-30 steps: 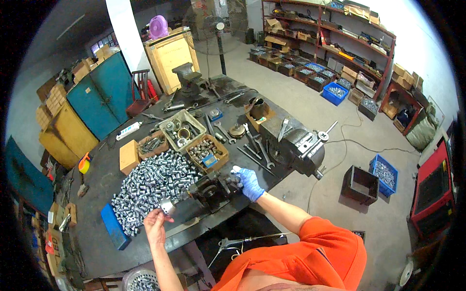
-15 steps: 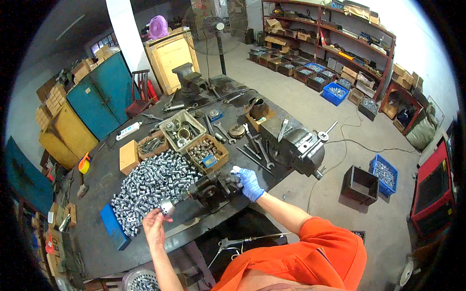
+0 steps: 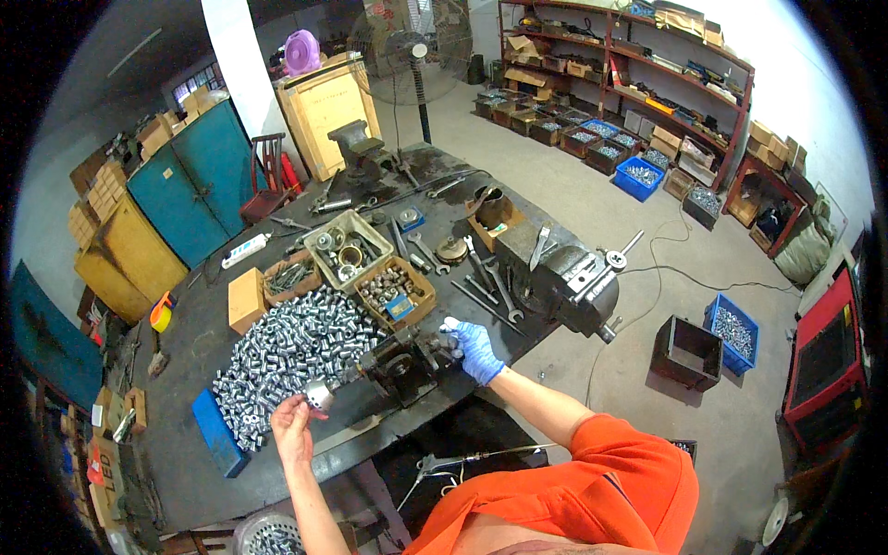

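A dark metal bench fixture [image 3: 400, 367] stands at the near edge of the workbench, with a silver cone-shaped chuck [image 3: 319, 395] at its left end. My bare left hand [image 3: 294, 429] is closed at the mouth of the chuck, thumb and fingers pinched together. What lies between those fingertips is too small to make out. In a blue glove, my right hand [image 3: 475, 351] wraps round the handle [image 3: 450, 350] at the fixture's right end. Behind the chuck spreads a big heap of short shiny metal sleeves [image 3: 296, 347], beside a blue bin [image 3: 219, 433].
Past the heap sit a cardboard box of fittings [image 3: 396, 290], a plastic tray of parts [image 3: 373, 233] and several wrenches [image 3: 504, 289]. A large bench vise [image 3: 560, 277] stands on the right. An air gun [image 3: 439, 464] hangs below the bench edge, near my shirt.
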`<state>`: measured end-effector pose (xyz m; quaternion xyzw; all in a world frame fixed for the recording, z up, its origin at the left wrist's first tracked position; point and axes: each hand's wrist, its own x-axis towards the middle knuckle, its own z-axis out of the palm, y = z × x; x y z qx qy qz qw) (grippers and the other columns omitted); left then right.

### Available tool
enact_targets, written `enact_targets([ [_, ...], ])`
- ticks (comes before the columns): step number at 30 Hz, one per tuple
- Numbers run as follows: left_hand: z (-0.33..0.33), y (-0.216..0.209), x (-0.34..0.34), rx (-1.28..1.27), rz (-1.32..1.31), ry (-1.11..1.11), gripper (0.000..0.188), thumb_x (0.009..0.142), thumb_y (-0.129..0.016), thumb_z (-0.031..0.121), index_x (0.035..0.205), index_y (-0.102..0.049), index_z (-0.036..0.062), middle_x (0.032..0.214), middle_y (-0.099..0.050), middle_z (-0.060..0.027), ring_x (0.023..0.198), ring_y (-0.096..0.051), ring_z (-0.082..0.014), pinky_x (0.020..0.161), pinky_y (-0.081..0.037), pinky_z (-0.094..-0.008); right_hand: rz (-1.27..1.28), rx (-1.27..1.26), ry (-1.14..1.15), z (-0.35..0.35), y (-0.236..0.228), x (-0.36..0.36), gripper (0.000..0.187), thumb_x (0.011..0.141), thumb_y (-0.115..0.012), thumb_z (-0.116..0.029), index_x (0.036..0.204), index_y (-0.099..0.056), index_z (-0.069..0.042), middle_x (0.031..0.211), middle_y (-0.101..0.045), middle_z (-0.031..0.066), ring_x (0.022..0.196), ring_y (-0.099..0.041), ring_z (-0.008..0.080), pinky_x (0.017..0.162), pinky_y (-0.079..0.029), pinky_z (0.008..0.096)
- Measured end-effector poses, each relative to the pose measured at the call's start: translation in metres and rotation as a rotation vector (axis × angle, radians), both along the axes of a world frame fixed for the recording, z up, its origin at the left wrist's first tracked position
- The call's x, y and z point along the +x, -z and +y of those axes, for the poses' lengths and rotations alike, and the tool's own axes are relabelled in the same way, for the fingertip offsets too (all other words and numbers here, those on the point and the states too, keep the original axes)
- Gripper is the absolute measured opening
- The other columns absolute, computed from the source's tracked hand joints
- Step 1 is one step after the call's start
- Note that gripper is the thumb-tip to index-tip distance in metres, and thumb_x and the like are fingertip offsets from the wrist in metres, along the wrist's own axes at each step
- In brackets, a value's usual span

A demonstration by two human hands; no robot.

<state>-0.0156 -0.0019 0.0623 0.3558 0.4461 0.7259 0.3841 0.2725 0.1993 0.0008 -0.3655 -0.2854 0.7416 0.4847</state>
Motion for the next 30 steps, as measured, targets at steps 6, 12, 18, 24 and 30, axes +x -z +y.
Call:
enact_targets([
  [6, -0.009, 0.002, 0.003, -0.012, 0.013, 0.027, 0.017, 0.081, -0.060, 0.004, 0.094, -0.057, -0.0065, 0.081, -0.062, -0.0131, 0.065, -0.062, -0.0217, 0.056, -0.053, -0.0357, 0.034, -0.004, -0.004, 0.002, 0.004, 0.000, 0.023, 0.080, -0.064, -0.027, 0.080, -0.062, -0.004, 0.057, -0.049, -0.0016, 0.045, -0.040, 0.0056, 0.037, -0.028, 0.0178],
  [12, -0.012, 0.000, 0.005, -0.010, 0.017, 0.035, 0.018, 0.081, -0.060, 0.005, 0.094, -0.057, -0.0067, 0.080, -0.062, -0.0139, 0.064, -0.062, -0.0218, 0.057, -0.053, -0.0358, 0.030, -0.003, -0.001, 0.002, 0.004, 0.000, 0.024, 0.080, -0.064, -0.027, 0.081, -0.061, -0.003, 0.057, -0.049, -0.0022, 0.045, -0.040, 0.0055, 0.037, -0.027, 0.0177],
  [18, 0.001, 0.001, 0.001, -0.046, -0.003, -0.038, 0.017, 0.081, -0.061, 0.004, 0.095, -0.057, -0.0054, 0.080, -0.061, -0.0088, 0.065, -0.059, -0.0162, 0.059, -0.051, -0.0314, 0.034, -0.014, -0.008, 0.001, 0.004, 0.000, 0.024, 0.079, -0.065, -0.028, 0.080, -0.061, -0.004, 0.058, -0.049, -0.0022, 0.047, -0.040, 0.0054, 0.038, -0.028, 0.0178],
  [24, 0.008, 0.009, -0.011, -0.090, 0.030, -0.075, 0.018, 0.081, -0.060, 0.002, 0.098, -0.057, -0.0045, 0.080, -0.060, -0.0053, 0.066, -0.057, -0.0111, 0.062, -0.048, -0.0244, 0.048, -0.014, -0.013, 0.002, 0.005, 0.000, 0.025, 0.079, -0.065, -0.028, 0.081, -0.061, -0.004, 0.057, -0.048, -0.0015, 0.045, -0.039, 0.0060, 0.037, -0.028, 0.0178],
  [30, 0.004, 0.006, -0.003, -0.033, 0.030, -0.094, 0.019, 0.081, -0.060, 0.003, 0.098, -0.057, -0.0043, 0.081, -0.062, -0.0084, 0.067, -0.059, -0.0142, 0.061, -0.050, -0.0276, 0.041, -0.020, -0.006, 0.002, 0.005, 0.000, 0.022, 0.077, -0.067, -0.028, 0.076, -0.063, -0.006, 0.056, -0.048, -0.0011, 0.043, -0.037, 0.0077, 0.038, -0.027, 0.0212],
])
